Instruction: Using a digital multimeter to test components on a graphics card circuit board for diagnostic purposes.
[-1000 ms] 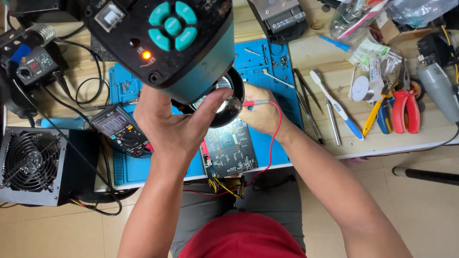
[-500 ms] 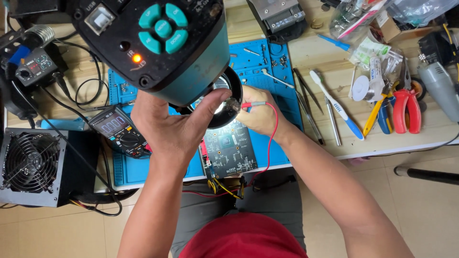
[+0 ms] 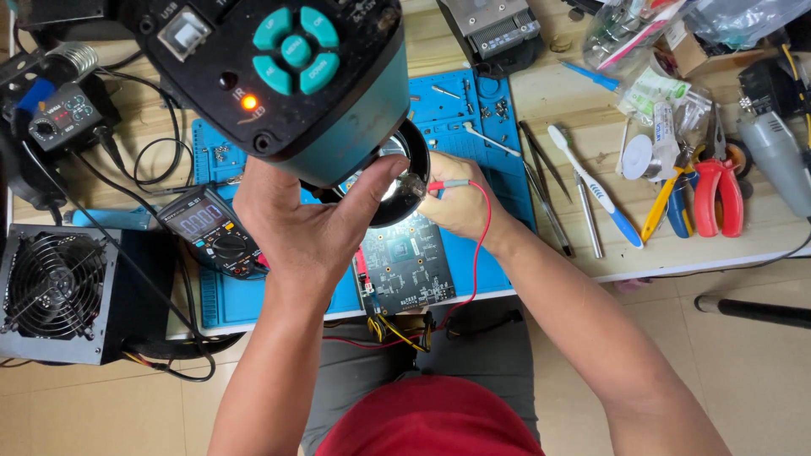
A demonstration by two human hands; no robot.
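Circuit board (image 3: 411, 268) is being probed under the microscope (image 3: 279, 76), red probe (image 3: 446, 184) pinched in right hand (image 3: 460, 203), left hand (image 3: 304, 228) cupping the lens ring (image 3: 404, 181).

We see a pale wooden worktop (image 3: 583, 127) with a blue work mat (image 3: 473, 110) spread over its middle. On the mat lie a dark circuit board (image 3: 410, 270) near the front edge and a multimeter (image 3: 211, 232) to its left. Right of the mat, straight on the wood, lie tweezers (image 3: 541, 181), a white and blue toothbrush (image 3: 596, 190), yellow-handled pliers (image 3: 663, 198) and red-handled pliers (image 3: 718, 194). At the left edge stands a black power supply with a fan (image 3: 59, 291).
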